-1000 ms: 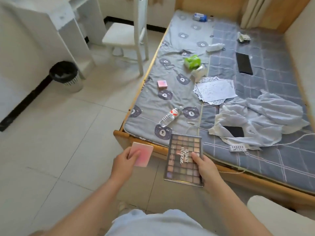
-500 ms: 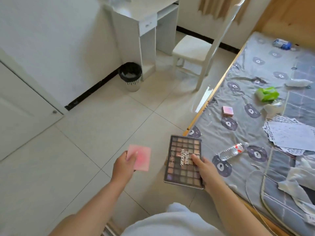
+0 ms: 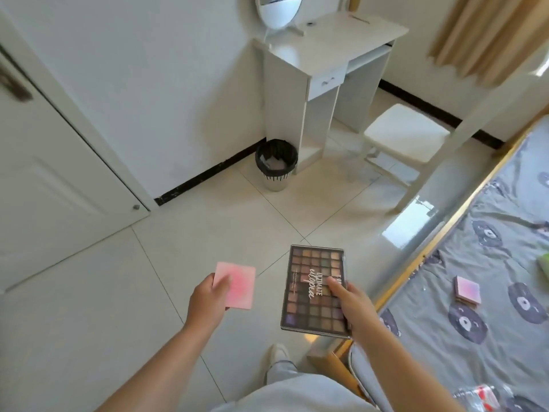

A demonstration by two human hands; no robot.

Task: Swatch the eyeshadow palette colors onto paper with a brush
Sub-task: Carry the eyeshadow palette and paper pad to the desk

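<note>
- Left grip: fingers curled, thumb pinching a pink paper pad by its near-left corner; pad held over the floor.
- Right grip: closed round the right edge of the eyeshadow palette, thumb on its clear lid; palette held flat at 3 o'clock of the pad, apart from it.
- Second pink pad: on the bed, 3 o'clock of the palette.
- White desk: 12 o'clock, carrying a mirror.
- Waste bin: just beside the desk's foot.
- White chair: between desk and bed.

Pale tiled floor, white desk (chair beside), beige curtain.
</note>
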